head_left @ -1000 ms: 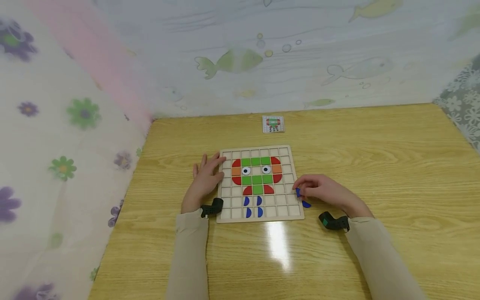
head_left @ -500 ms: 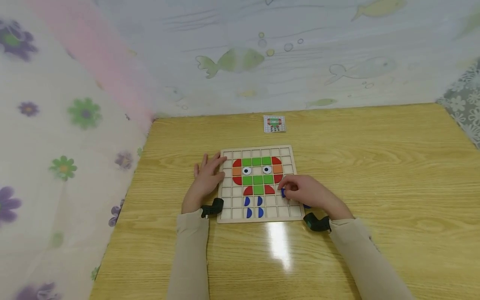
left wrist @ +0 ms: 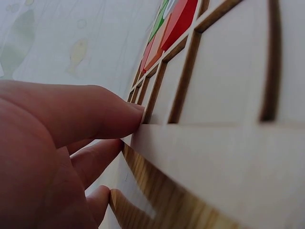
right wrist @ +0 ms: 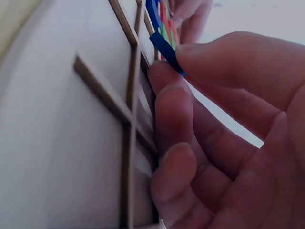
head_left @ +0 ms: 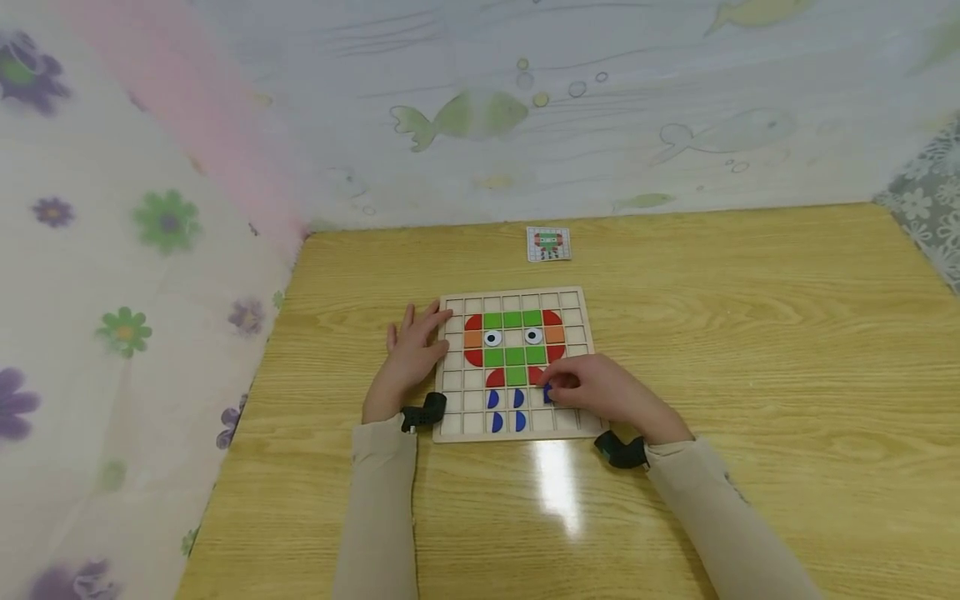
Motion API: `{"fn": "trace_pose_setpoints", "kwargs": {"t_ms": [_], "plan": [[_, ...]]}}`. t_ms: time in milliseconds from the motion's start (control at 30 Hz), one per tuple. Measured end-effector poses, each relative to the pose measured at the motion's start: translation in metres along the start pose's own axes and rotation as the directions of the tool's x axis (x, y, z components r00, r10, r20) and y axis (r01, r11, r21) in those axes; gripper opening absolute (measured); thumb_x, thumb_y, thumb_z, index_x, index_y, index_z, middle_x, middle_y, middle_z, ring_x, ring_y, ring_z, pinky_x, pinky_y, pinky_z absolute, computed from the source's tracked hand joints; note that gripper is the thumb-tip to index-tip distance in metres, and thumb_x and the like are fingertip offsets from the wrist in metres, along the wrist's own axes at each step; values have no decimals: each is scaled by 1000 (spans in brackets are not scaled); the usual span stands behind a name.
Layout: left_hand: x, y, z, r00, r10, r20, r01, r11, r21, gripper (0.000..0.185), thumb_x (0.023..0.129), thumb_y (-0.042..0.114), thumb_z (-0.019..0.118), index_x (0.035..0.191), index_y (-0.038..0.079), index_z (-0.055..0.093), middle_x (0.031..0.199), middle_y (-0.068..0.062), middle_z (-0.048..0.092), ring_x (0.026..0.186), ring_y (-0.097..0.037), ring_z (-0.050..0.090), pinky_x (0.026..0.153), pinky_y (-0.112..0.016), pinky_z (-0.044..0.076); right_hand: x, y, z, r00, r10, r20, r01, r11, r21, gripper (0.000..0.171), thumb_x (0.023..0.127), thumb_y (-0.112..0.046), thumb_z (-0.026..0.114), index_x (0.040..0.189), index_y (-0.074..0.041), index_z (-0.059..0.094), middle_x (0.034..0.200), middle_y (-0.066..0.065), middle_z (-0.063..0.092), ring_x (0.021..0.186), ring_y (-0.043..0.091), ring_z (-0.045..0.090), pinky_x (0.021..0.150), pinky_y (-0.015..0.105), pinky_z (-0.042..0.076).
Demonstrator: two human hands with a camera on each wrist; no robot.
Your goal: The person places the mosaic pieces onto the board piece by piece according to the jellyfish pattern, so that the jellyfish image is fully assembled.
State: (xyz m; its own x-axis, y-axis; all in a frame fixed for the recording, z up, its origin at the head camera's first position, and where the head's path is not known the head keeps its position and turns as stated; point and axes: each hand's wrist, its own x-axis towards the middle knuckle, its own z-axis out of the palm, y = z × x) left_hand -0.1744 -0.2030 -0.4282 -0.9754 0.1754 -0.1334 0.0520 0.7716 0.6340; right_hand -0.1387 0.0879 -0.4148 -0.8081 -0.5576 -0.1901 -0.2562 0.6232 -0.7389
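Observation:
A wooden grid board (head_left: 577, 315) lies on the table, bearing a figure of green, red and orange tiles with two white eyes and several blue half-round pieces (head_left: 493, 399) below. My right hand (head_left: 592, 387) pinches a blue piece (head_left: 547, 392) over the board's lower right cells; in the right wrist view the blue piece (right wrist: 164, 47) sits between thumb and fingertips against the grid. My left hand (head_left: 411, 354) rests flat at the board's left edge, fingers (left wrist: 90, 114) pressing the frame (left wrist: 214, 157).
A small pattern card (head_left: 548, 244) lies beyond the board near the back wall. The wooden table (head_left: 750, 350) is hemmed by patterned curtains behind and to the left. Bare tabletop stretches to the right.
My right hand has carried the blue piece leftward from the board's right edge onto its lower cells. The left hand has stayed put.

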Motion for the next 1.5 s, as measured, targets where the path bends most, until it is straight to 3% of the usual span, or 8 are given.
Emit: {"fn": "trace_pose_setpoints", "kwargs": {"t_ms": [433, 800, 1300, 1500], "plan": [[-1, 1, 0, 1000, -3, -2, 3, 1000, -5, 47, 90, 20, 48, 136, 24, 38, 147, 5, 17, 135, -23, -7, 99, -50, -13, 0, -9, 7, 996, -82, -44, 77, 991, -112, 17, 83, -13, 59, 97, -17, 66, 78, -8, 53, 71, 11, 46, 63, 27, 38], [-1, 1, -1, 1000, -1, 6, 1, 1000, 2, 47, 90, 20, 48, 136, 24, 38, 147, 5, 16, 135, -24, -6, 99, -50, -13, 1, -8, 7, 994, -102, -33, 98, 988, -121, 17, 81, -10, 61, 97, -16, 65, 74, -7, 50, 68, 10, 45, 60, 27, 38], [-1, 1, -1, 1000, -7, -7, 7, 1000, -22, 47, 89, 19, 48, 135, 22, 40, 147, 4, 18, 134, -25, -7, 98, -50, -14, -4, -3, -5, 997, -25, -75, 18, 995, -94, 11, 87, -22, 55, 93, -20, 64, 85, -9, 56, 74, 13, 48, 66, 29, 39], [-1, 0, -1, 1000, 10, -14, -11, 1000, -14, 47, 89, 19, 48, 135, 22, 40, 147, 4, 19, 135, -26, -5, 98, -51, -13, -10, 2, -12, 997, -8, -71, 3, 998, -67, 10, 87, -25, 56, 91, -19, 64, 82, -7, 57, 71, 13, 49, 66, 29, 40]]}}
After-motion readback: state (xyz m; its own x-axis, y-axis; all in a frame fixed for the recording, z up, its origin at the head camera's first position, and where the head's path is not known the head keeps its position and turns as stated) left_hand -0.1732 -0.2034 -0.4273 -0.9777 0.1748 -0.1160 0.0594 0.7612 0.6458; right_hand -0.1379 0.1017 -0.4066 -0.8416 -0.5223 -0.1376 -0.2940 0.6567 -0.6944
